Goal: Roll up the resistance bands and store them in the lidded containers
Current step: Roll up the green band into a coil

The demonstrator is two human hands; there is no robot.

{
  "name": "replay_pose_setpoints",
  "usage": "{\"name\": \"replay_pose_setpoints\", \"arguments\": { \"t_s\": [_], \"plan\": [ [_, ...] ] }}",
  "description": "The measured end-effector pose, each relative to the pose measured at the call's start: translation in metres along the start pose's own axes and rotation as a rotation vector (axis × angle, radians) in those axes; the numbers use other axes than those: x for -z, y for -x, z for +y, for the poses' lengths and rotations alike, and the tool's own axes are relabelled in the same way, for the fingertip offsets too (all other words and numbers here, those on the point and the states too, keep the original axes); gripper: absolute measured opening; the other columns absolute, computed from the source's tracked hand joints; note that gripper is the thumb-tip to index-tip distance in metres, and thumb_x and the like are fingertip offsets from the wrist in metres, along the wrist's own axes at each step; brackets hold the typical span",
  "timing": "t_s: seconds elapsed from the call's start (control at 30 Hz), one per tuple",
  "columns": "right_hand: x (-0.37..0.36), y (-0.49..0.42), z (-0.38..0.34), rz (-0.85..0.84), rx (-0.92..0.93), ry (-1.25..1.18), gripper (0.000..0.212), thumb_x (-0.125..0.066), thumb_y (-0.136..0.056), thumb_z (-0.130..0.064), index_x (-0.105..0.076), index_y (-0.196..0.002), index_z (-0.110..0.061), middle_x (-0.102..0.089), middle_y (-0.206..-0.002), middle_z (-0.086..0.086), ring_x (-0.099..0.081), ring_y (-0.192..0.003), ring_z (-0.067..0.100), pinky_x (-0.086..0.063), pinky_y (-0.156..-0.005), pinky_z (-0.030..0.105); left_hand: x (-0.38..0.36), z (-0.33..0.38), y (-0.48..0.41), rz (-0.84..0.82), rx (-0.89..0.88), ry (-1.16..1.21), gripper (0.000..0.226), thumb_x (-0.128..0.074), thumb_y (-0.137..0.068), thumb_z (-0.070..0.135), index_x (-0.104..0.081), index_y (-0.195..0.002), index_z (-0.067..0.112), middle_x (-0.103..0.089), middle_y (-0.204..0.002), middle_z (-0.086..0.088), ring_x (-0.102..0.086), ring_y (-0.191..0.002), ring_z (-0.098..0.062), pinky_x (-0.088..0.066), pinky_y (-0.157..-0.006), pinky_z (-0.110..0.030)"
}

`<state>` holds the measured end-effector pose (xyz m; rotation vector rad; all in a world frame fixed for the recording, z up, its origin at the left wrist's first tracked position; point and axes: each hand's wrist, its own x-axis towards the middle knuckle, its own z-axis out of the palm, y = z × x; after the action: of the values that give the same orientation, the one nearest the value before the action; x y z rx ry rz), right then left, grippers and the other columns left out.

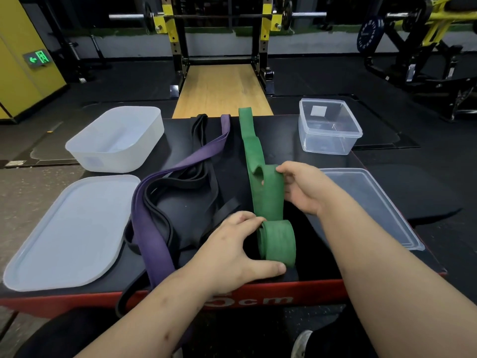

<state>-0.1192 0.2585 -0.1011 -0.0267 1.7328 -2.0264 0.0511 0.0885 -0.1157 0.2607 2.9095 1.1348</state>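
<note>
A green resistance band (254, 151) runs down the middle of the black box top, its near end wound into a small roll (278, 242). My left hand (240, 248) grips that roll from the left, thumb along its near side. My right hand (302, 187) pinches the flat green strip a little farther up. To the left a purple band (152, 244) and thin black bands (204, 174) lie loose and tangled, their ends hanging over the near edge. A frosted white container (116, 140) stands open at far left, a clear container (329, 127) stands open at far right.
The frosted lid (67, 233) lies flat at near left and the clear lid (371, 202) at near right. The box top has a red front edge (284, 295). Beyond it are a wooden platform (222, 91), a squat rack and gym machines.
</note>
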Motion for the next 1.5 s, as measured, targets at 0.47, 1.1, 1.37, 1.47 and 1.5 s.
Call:
{"name": "replay_pose_setpoints", "arguments": {
  "t_s": [0.47,1.1,1.37,1.47,1.5],
  "plan": [
    [-0.012,-0.038,-0.023,0.069,-0.118,0.113,0.027,-0.063,-0.102,-0.03,-0.073,-0.104,-0.005,-0.076,-0.075,0.006,-0.07,-0.057,0.015,-0.055,-0.05,0.024,0.002,-0.002,-0.016,-0.042,0.058,0.057,0.094,-0.073,-0.059,0.08,-0.06,-0.137,0.029,-0.046,-0.129,0.029,-0.047,-0.125,0.007,-0.041,-0.109,-0.023],
    [-0.016,-0.077,-0.06,0.055,-0.177,0.014,0.019,-0.043,-0.101,0.001,-0.063,-0.102,0.0,-0.077,-0.088,0.012,-0.07,-0.065,0.016,-0.064,-0.075,0.037,0.007,-0.004,-0.024,-0.078,0.048,0.115,0.076,-0.073,-0.059,0.076,-0.067,-0.122,0.034,-0.05,-0.121,0.023,-0.051,-0.118,0.005,-0.043,-0.104,-0.024],
    [-0.022,-0.097,-0.045,0.089,0.201,0.399,0.072,-0.043,-0.078,0.015,-0.072,-0.13,-0.026,-0.064,-0.133,0.001,-0.063,-0.117,0.023,-0.056,-0.096,0.036,0.005,-0.006,-0.024,-0.065,0.035,0.097,0.077,-0.073,-0.061,0.075,-0.065,-0.125,0.032,-0.05,-0.122,0.023,-0.049,-0.121,0.005,-0.042,-0.103,-0.02],
    [-0.018,-0.099,-0.035,0.141,0.113,0.452,0.059,-0.045,-0.078,0.01,-0.076,-0.116,-0.024,-0.068,-0.123,0.008,-0.067,-0.108,0.027,-0.059,-0.093,0.039,0.005,-0.006,-0.024,-0.067,0.032,0.087,0.08,-0.072,-0.061,0.077,-0.065,-0.127,0.031,-0.049,-0.122,0.023,-0.049,-0.121,0.005,-0.043,-0.103,-0.022],
    [-0.018,-0.099,-0.035,0.159,0.1,0.386,0.055,-0.047,-0.079,0.011,-0.075,-0.112,-0.022,-0.07,-0.118,0.011,-0.068,-0.11,0.03,-0.059,-0.097,0.043,0.004,-0.006,-0.025,-0.069,0.032,0.09,0.08,-0.072,-0.062,0.077,-0.065,-0.127,0.031,-0.049,-0.123,0.023,-0.049,-0.121,0.004,-0.043,-0.103,-0.023]
  ]
}}
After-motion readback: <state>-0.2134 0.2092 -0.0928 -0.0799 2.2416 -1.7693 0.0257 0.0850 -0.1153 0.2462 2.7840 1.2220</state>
